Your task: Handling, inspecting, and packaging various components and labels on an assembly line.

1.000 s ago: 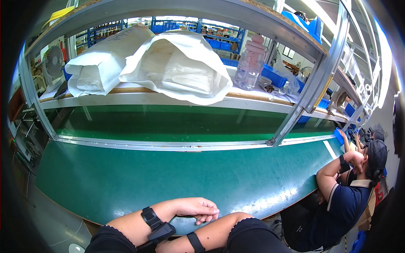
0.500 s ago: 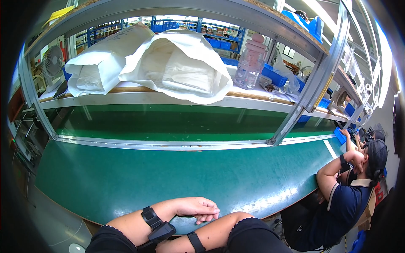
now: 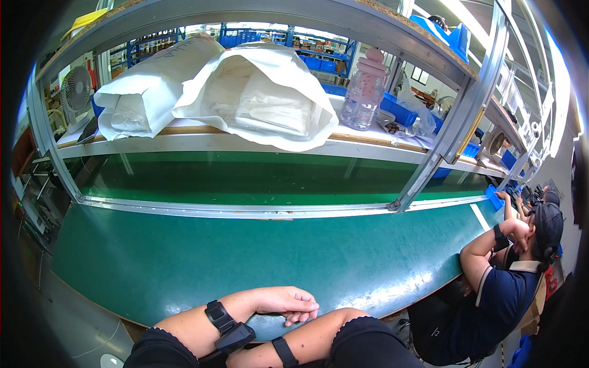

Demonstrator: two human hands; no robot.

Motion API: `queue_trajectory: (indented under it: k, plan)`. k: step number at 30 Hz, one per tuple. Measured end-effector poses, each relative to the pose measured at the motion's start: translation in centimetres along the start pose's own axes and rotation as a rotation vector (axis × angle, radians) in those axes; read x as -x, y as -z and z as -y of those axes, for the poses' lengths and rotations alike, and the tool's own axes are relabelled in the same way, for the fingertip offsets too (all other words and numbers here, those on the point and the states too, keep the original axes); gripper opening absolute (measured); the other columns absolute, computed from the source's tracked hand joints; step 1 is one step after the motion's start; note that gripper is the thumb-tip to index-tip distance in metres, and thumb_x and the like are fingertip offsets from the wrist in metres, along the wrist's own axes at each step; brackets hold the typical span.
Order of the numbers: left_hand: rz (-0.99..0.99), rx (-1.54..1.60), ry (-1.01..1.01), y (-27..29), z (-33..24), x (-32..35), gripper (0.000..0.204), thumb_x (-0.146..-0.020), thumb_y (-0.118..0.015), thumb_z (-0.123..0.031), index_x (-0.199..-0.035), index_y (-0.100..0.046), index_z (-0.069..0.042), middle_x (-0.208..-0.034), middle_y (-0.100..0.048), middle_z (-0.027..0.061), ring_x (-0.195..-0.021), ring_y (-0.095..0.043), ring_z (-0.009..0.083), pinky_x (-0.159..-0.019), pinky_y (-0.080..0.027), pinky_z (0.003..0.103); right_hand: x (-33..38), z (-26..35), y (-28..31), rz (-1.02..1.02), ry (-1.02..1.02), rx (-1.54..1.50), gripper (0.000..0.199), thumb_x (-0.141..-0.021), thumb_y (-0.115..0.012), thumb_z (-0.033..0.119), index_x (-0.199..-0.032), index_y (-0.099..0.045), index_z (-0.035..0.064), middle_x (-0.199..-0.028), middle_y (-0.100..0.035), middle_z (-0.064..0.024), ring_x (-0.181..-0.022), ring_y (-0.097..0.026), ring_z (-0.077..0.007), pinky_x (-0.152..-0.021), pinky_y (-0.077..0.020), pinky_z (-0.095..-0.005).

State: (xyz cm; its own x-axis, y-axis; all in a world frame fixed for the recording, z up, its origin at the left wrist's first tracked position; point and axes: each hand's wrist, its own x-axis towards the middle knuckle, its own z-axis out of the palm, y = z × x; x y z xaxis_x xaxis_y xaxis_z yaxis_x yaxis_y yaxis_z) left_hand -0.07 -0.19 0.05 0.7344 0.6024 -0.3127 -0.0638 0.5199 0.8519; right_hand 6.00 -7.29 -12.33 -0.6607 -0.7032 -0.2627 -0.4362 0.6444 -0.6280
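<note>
At the near edge of the green conveyor belt (image 3: pixel 245 257), the left hand (image 3: pixel 285 302) rests empty, fingers loosely curled; the right hand is hidden beneath it.

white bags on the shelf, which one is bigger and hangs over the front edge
The right white bag, wide and bulging, droops over the shelf edge. The left white bag is slimmer and lies farther back.
</note>
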Motion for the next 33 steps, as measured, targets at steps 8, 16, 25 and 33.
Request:
queue_trajectory:
  k: [8,16,25,33]
  plan:
    - [0.026,0.018,0.005,0.0,0.1,0.1,0.031,-0.096,-0.045,-0.03,-0.095,-0.057,-0.001,-0.074,-0.053,-0.0011,-0.058,-0.048,0.005,-0.054,-0.044,0.022,1.6,3.0,3.9,0.042,-0.037,0.007,0.029,-0.085,-0.051,0.025,-0.083,-0.067,0.0006,-0.083,-0.066,-0.0169,-0.067,-0.064,-0.0262,-0.065,-0.0502,-0.0372]
    - [0.005,0.027,0.023,0.8,0.2,-0.6,0.027,-0.094,-0.051,-0.03,-0.094,-0.058,-0.004,-0.075,-0.057,-0.0016,-0.06,-0.051,0.005,-0.059,-0.045,0.021,7.5,8.1,11.1,0.136,-0.183,-0.275,0.027,-0.083,-0.055,0.023,-0.084,-0.062,-0.0031,-0.072,-0.062,-0.0177,-0.07,-0.061,-0.0293,-0.064,-0.0468,-0.0387]
    - [0.015,-0.02,-0.042,0.4,-0.4,0.0,0.03,-0.095,-0.048,-0.031,-0.093,-0.057,-0.003,-0.074,-0.056,-0.0005,-0.056,-0.052,0.0058,-0.054,-0.047,0.021,33.0,15.9,28.5,-1.244,-1.041,-0.218,0.034,-0.082,-0.064,0.033,-0.094,-0.063,0.001,-0.087,-0.066,-0.0085,-0.078,-0.063,-0.0141,-0.063,-0.0493,-0.0254]
    - [0.039,0.004,-0.021,0.3,-0.3,-0.3,0.03,-0.094,-0.049,-0.033,-0.093,-0.056,-0.004,-0.073,-0.055,-0.0008,-0.057,-0.052,0.0057,-0.053,-0.046,0.02,38.5,6.9,33.8,-1.912,-1.293,0.24,0.096,-0.062,-0.073,0.057,-0.118,-0.045,-0.0152,-0.109,-0.057,-0.0286,-0.103,-0.058,-0.0313,-0.089,-0.0442,-0.0357]
